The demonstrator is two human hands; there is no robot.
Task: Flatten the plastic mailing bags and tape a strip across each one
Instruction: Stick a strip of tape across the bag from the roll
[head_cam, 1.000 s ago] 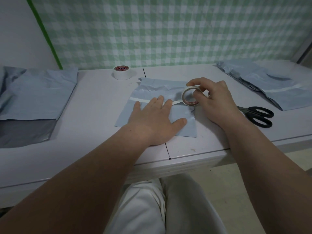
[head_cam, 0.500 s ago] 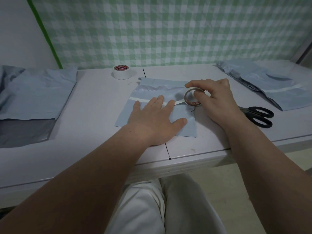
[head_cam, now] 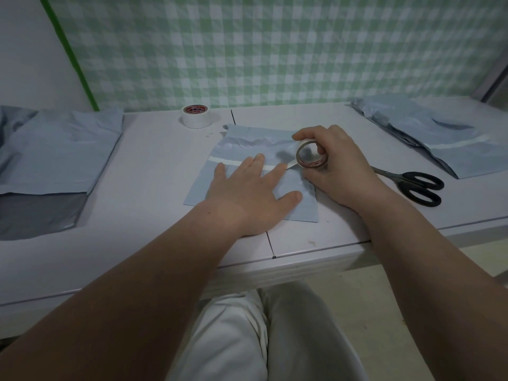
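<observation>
1. Lying at the far left of the desk (head_cam: 154, 174), a stack of mailing bags (head_cam: 55, 149) is seen, grey-blue, with a darker grey sheet (head_cam: 35, 213) showing at its near edge.
2. A spare tape roll (head_cam: 196, 116) is set flat near the back edge, close to the checked green wall (head_cam: 275, 50) and apart from the bags.
3. One mailing bag (head_cam: 255, 138) is laid flat in the middle of the desk, wrinkled along its far end.
4. This bag is pressed down by the left hand (head_cam: 253, 196), whose fingers are kept straight and spread, palm flat on the plastic.
5. A white tape strip (head_cam: 222, 160) is stuck across the bag from its left edge, is covered by the left fingertips and is run on to the roll.
6. The tape roll (head_cam: 313, 164) is held on edge over the bag's right side, gripped by the right hand (head_cam: 346, 171) with thumb and fingers curled round it.
7. Black-handled scissors (head_cam: 417, 185) are laid on the desk just right of that hand.
8. A second pile of bags (head_cam: 412, 127) is placed at the far right, its top bag crossed by a white strip (head_cam: 456, 143).
</observation>
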